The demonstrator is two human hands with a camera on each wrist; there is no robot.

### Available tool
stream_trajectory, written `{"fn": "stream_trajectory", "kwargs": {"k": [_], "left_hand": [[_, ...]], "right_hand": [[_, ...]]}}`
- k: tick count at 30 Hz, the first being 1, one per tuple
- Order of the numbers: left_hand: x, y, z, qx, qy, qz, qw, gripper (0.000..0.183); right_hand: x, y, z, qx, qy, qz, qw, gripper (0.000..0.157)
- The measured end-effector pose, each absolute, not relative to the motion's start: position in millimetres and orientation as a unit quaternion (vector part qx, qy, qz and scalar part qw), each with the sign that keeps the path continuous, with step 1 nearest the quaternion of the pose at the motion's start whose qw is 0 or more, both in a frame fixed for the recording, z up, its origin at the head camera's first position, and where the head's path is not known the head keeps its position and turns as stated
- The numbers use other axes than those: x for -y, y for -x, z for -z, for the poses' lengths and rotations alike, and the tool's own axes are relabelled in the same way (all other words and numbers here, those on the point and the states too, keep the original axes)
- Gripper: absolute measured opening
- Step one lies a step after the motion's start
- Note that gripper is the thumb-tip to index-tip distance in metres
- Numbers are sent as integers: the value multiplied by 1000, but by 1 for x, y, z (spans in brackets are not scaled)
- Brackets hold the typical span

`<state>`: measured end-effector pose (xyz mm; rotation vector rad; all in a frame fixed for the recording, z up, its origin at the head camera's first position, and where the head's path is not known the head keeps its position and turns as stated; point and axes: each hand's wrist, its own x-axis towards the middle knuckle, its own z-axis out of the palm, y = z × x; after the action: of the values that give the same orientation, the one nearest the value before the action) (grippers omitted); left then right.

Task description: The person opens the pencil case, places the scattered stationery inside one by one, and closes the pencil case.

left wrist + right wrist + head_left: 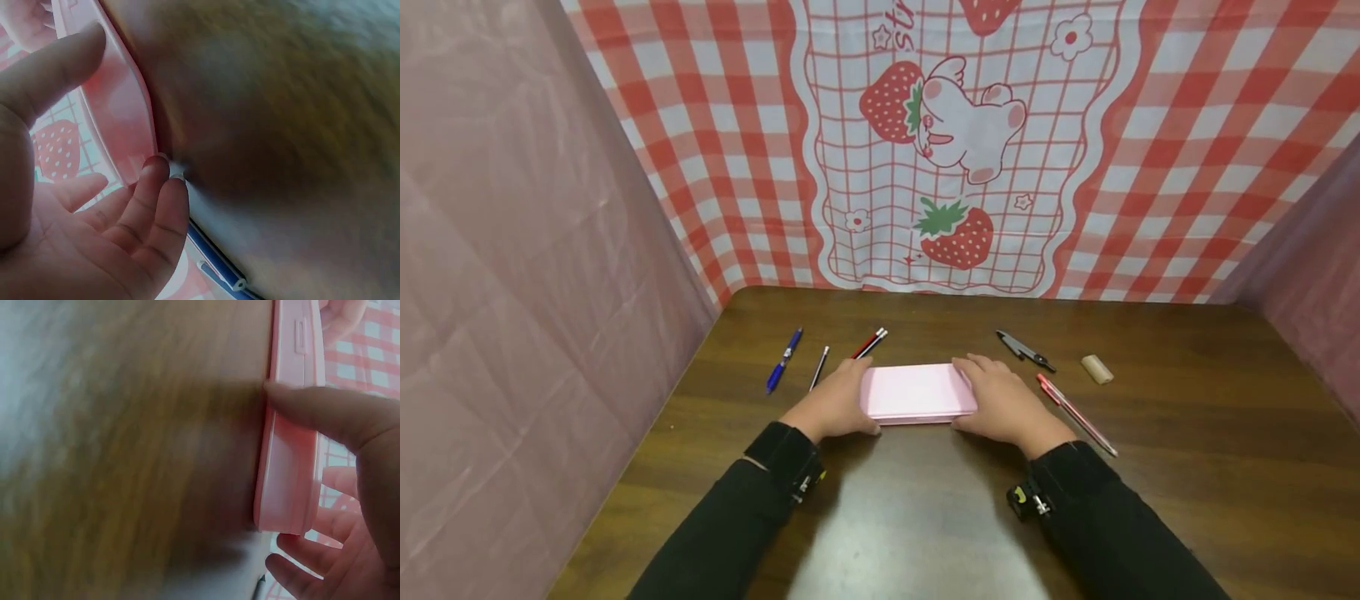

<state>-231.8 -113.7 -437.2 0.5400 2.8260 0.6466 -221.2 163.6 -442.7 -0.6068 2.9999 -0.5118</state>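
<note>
A pink plastic pencil case (pixel 917 392) lies lengthwise across the wooden table, lid down. My left hand (pixel 837 402) grips its left end, and my right hand (pixel 1003 404) its right end. Each thumb lies at the near long side, with the fingers round the end and far side. In the left wrist view the thumb meets the case's side wall (pixel 122 106), while some fingertips curve past its corner. A small latch (pixel 300 336) shows on the near wall in the right wrist view. The inside of the case is hidden.
Left of the case lie a blue pen (pixel 784 361), a slim dark pencil (pixel 819 367) and a red-and-dark pair of pencils (pixel 869 342). To the right are a drawing compass (pixel 1026 350), a beige eraser (pixel 1097 369) and a red pen (pixel 1077 414). A checked cloth (pixel 745 167) hangs behind.
</note>
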Motion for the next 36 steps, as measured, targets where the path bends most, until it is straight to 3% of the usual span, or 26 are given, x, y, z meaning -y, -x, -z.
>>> {"fn": "stream_trajectory", "kwargs": {"k": [11, 17, 36], "left_hand": [[104, 234, 429, -950, -197, -228, 85, 110], [109, 225, 428, -947, -165, -261, 82, 108], [104, 219, 423, -885, -193, -419, 66, 104]], "right_hand": [[-176, 225, 440, -960, 194, 202, -13, 94], [-175, 223, 440, -951, 200, 237, -3, 96], [-198, 200, 417, -936, 195, 291, -35, 92]]}}
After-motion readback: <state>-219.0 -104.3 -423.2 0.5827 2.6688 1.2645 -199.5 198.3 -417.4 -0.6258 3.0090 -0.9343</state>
